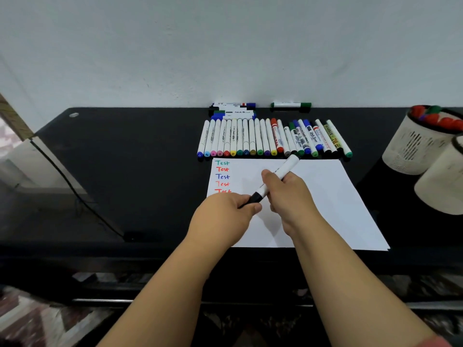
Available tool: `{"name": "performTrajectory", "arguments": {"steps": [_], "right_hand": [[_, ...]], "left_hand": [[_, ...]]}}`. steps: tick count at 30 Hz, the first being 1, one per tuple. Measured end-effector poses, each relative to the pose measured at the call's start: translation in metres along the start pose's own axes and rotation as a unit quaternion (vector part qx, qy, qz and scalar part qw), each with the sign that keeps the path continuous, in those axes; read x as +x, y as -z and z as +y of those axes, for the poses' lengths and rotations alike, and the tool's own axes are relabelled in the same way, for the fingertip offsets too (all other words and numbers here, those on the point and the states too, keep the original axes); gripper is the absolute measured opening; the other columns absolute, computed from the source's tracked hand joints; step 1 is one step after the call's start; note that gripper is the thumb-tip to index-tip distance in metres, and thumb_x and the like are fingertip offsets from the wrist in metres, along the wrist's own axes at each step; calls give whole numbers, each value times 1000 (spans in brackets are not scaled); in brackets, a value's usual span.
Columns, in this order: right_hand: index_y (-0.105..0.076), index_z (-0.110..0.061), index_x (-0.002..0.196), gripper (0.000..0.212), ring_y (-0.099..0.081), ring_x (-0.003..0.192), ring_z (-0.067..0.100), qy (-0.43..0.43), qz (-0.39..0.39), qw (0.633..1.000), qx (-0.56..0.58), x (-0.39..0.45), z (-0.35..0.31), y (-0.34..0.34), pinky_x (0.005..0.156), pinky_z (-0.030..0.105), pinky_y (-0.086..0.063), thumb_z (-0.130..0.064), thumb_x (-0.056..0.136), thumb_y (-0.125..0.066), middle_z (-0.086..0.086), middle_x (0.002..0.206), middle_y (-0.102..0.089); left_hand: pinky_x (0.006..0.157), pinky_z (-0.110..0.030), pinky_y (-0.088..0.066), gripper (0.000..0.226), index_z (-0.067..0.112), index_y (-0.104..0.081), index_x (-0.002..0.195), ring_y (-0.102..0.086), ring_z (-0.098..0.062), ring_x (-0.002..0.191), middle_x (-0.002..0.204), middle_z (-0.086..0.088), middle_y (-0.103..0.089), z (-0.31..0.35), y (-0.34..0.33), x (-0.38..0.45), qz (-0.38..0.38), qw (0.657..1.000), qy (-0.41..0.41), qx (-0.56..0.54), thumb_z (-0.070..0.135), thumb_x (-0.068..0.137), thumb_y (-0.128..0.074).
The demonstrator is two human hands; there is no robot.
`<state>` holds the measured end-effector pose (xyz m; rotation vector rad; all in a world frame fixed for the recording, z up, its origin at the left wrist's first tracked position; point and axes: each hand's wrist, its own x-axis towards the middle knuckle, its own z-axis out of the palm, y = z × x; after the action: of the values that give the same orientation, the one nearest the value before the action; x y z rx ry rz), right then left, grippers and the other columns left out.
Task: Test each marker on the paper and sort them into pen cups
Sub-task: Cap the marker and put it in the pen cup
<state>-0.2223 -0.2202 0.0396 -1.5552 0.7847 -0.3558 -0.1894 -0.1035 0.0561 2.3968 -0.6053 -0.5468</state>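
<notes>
Over the white paper [323, 196] I hold a white marker with a black cap [284, 170] slanted between both hands. My right hand [288, 196] grips its white barrel. My left hand [225, 214] pinches the black cap end [255, 197]. The paper carries several "Test" words in green, red and blue down its left edge. A row of several markers [273, 139] lies just beyond the paper. Two white mesh pen cups stand at the right: the far cup [411, 144] holds markers with red and green caps, the near cup [441, 184] shows no contents.
More markers lie stacked against the wall [234, 110], with a single green marker [290, 105] beside them. The black desk [125, 171] has a cable [75, 189] running across its left side. The wall stands right behind the desk.
</notes>
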Motion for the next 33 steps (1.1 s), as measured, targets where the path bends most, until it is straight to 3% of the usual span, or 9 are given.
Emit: {"name": "performTrajectory", "arguments": {"steps": [4, 7, 12, 16, 19, 22, 25, 28, 33], "right_hand": [[-49, -13, 72, 25, -35, 54, 13, 10, -18, 1000, 14, 1, -3, -4, 55, 27, -30, -25, 94, -51, -1, 60, -42], [-50, -14, 72, 25, -38, 53, 11, 10, -34, 999, 16, 1, -4, -11, 53, 25, -31, -23, 95, -50, -3, 59, -45], [-46, -16, 71, 24, -26, 37, 6, -24, 52, 984, 169, 27, -14, 20, 41, 21, -23, -19, 95, -49, -2, 50, -38], [-48, -14, 71, 25, -22, 36, 7, -34, -9, 989, 141, 27, -4, 8, 40, 22, -22, -21, 95, -49, -3, 46, -34], [-50, -13, 74, 24, -23, 37, 7, -26, -27, 989, 140, 23, -6, -1, 41, 22, -23, -24, 95, -50, -4, 46, -33], [-50, -14, 73, 26, -23, 37, 7, -17, -18, 985, 171, 20, -10, 4, 41, 22, -22, -25, 96, -51, -7, 41, -32], [-58, -14, 78, 23, -33, 42, 8, -10, -20, 985, 172, 14, -8, 6, 42, 20, -27, -28, 95, -53, -3, 47, -45], [-62, -16, 80, 20, -44, 48, 9, 3, -29, 990, 141, 6, -1, 4, 46, 21, -35, -29, 94, -56, 0, 54, -60], [-50, -18, 67, 26, -46, 50, 13, 76, -1, 995, 61, -2, 14, -9, 55, 29, -35, -26, 85, -67, 1, 52, -59]], "left_hand": [[67, -19, -38, 22, 31, -65, 79, -51, -6, 84, 95, 5, -66, -7, 3, -1, -11, 996, 15, -89, 40, 93, -51], [70, -19, -39, 22, 32, -65, 72, -57, -8, 94, 93, 6, -70, -12, 8, -2, -15, 987, 34, -155, 38, 91, -56], [89, -26, -43, 15, 25, -74, 81, -67, -5, 84, 79, 11, -73, -31, 15, -18, -76, 969, 29, -233, 31, 88, -62], [81, -23, -44, 18, 26, -73, 75, -65, -5, 87, 80, 10, -72, -34, 22, -11, 26, 969, 52, -240, 32, 88, -62], [83, -27, -45, 20, 29, -70, 73, -63, -5, 91, 86, 11, -71, -32, 23, -7, 34, 977, 57, -202, 34, 89, -60], [75, -23, -43, 19, 29, -70, 77, -61, -5, 93, 92, 13, -69, -35, 22, -3, 27, 984, 60, -167, 37, 90, -58], [71, -19, -41, 17, 30, -69, 81, -61, -6, 94, 93, 13, -69, -38, 27, 2, 38, 983, 69, -164, 37, 91, -57], [73, -22, -44, 17, 31, -68, 83, -60, -10, 89, 93, 11, -68, -41, 33, 4, 67, 982, 87, -151, 39, 91, -56], [57, -19, -35, 26, 25, -67, 108, -48, -2, 71, 82, 19, -56, -44, 40, 8, 97, 983, 112, -113, 40, 93, -52]]}}
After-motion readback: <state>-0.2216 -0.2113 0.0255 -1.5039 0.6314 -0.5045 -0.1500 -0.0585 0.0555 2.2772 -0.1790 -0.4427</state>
